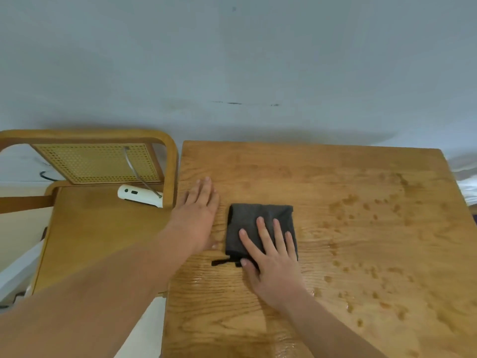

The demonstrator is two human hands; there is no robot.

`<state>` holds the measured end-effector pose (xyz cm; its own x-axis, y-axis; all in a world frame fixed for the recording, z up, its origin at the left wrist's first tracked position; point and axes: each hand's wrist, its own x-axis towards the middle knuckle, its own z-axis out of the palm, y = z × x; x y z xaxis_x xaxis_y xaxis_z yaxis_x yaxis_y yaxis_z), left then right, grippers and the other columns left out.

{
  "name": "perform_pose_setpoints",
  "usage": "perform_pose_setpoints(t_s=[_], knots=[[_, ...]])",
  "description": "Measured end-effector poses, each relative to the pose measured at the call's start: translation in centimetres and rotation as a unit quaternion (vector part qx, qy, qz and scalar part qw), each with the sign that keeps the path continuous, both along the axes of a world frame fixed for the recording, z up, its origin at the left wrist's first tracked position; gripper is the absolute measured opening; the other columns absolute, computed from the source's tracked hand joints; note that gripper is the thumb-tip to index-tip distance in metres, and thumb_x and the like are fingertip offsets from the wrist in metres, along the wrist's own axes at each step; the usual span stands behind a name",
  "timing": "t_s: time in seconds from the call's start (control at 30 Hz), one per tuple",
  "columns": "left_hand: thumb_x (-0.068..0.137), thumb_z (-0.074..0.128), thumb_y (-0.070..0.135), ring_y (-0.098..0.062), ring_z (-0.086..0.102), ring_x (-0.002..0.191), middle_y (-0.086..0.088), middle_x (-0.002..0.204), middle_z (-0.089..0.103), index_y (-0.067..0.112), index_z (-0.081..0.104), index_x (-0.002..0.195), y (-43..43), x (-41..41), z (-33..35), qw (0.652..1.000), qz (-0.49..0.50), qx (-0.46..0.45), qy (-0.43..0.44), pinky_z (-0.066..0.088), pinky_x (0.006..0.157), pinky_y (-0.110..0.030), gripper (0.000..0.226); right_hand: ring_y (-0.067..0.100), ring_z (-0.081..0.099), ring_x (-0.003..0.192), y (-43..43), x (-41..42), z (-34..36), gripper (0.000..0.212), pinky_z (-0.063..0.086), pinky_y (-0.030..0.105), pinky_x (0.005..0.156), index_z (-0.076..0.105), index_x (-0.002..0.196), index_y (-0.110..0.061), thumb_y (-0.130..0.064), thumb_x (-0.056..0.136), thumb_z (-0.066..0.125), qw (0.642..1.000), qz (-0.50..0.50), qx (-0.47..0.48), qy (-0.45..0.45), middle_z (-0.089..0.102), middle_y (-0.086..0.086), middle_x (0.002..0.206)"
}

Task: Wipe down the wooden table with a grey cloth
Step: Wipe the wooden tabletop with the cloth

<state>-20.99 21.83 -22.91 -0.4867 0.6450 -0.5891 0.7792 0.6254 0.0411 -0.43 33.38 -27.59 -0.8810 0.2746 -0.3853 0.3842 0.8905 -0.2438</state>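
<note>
A pale wall [232, 60] fills everything beyond the far edge of the wooden table [361, 254]. The table takes up the centre and right, and we see its top glossy and streaked with wet. Off the table's left edge stands a wooden chair [98, 241] with a cane back.

Our left hand [198, 215] lies flat on the table close to its left edge, with fingers straight and together, holding nothing. Our right hand [271, 259] rests palm-down on the grey cloth [258, 218], its fingers spread straight, pressing the cloth to the table. The cloth is folded into a rough rectangle on the table's left half.

A white device [140, 195] with a cable lies on the chair seat beside the table's left edge. Water drops [371, 215] dot the table's right half. A small black tag [222, 262] trails from the cloth onto the table.
</note>
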Motion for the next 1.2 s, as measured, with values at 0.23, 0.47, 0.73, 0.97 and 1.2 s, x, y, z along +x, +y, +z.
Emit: perform_pose_setpoints(t_s=[0.23, 0.47, 0.73, 0.97, 1.2], knots=[[0.098, 0.066, 0.035, -0.023, -0.017, 0.158, -0.007, 0.17, -0.025, 0.015, 0.006, 0.165, -3.6, 5.7, -0.3, 0.993, 0.018, 0.088, -0.083, 0.01, 0.13, -0.043, 0.092, 0.026, -0.027, 0.155, 4.7, -3.6, 1.0, 0.06, -0.008, 0.053, 0.127, -0.002, 0.159, -0.055, -0.063, 0.106, 0.023, 0.99, -0.112, -0.015, -0.08, -0.027, -0.009, 0.168], [0.097, 0.066, 0.038, -0.024, -0.003, 0.159, -0.003, 0.173, -0.007, 0.017, 0.015, 0.163, -5.9, 9.4, -0.3, 0.988, 0.027, 0.116, -0.098, 0.021, 0.127, -0.045, 0.086, 0.03, -0.026, 0.155, -4.0, 1.0, 0.1, 0.06, -0.008, 0.054, 0.127, -0.001, 0.16, -0.052, -0.062, 0.105, 0.019, 0.99, -0.136, 0.005, -0.019, -0.024, -0.005, 0.169], [0.096, 0.066, 0.033, -0.028, 0.001, 0.157, -0.007, 0.172, -0.003, 0.017, 0.021, 0.162, -7.9, 14.1, -0.4, 0.977, 0.055, 0.153, -0.137, 0.016, 0.128, -0.04, 0.081, 0.017, -0.033, 0.15, -1.0, 6.8, 2.2, 0.057, -0.011, 0.046, 0.127, 0.001, 0.158, -0.058, -0.063, 0.105, 0.023, 0.991, -0.049, -0.042, -0.115, -0.03, -0.017, 0.163], [0.097, 0.059, 0.021, -0.023, 0.011, 0.153, -0.005, 0.169, 0.008, 0.014, 0.024, 0.161, -9.3, 17.9, -0.4, 0.98, 0.078, 0.151, -0.1, 0.02, 0.124, -0.03, 0.073, 0.032, -0.028, 0.155, -2.9, 3.3, 0.9, 0.06, -0.013, 0.052, 0.126, -0.002, 0.162, -0.049, -0.052, 0.109, 0.025, 0.989, -0.133, -0.009, -0.058, -0.025, -0.002, 0.17], [0.088, 0.061, 0.017, -0.025, 0.04, 0.136, -0.001, 0.151, 0.039, 0.02, 0.057, 0.134, -9.7, 22.5, 0.8, 0.955, 0.209, 0.198, -0.075, 0.04, 0.114, -0.036, 0.046, 0.031, -0.021, 0.156, -7.3, 15.0, 0.2, 0.061, -0.007, 0.053, 0.127, 0.014, 0.162, -0.048, -0.053, 0.103, 0.028, 0.999, 0.019, -0.036, -0.016, -0.01, -0.003, 0.172]])
